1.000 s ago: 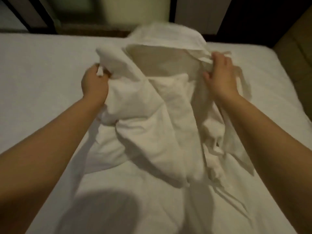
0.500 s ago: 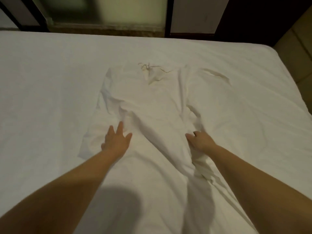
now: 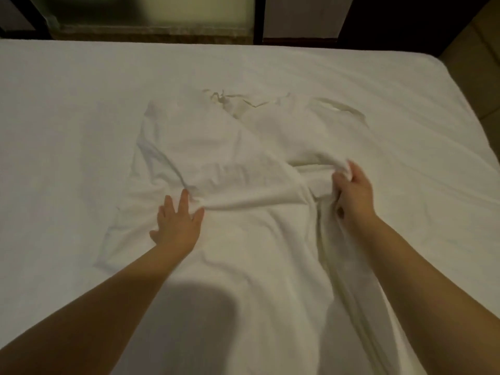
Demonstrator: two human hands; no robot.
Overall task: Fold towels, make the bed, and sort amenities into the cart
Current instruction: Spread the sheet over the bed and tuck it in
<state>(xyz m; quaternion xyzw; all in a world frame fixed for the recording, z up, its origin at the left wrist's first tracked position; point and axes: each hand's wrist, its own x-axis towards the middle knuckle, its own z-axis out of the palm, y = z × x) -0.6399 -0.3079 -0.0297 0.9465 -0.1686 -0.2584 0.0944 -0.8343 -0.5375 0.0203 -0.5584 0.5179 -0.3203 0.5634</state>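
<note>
A white garment-like cloth, a robe or towel [image 3: 221, 147], lies spread on the white bed [image 3: 67, 117], its collar end pointing away from me. My left hand [image 3: 178, 223] rests flat on its lower left part, fingers apart, pressing it down. My right hand [image 3: 351, 193] pinches a raised fold of the cloth's right side, lifted slightly off the bed and pulled toward the middle.
The bed's far edge meets a dark frame and a window or panel [image 3: 151, 17]. A tan padded surface [image 3: 476, 66] stands at the right beyond the mattress corner. My shadow [image 3: 194, 315] falls on the sheet near me.
The cloth went from held up in both hands to lying flat on the bed. My left hand now presses it flat; my right hand has gripped and lifted a fold on the right.
</note>
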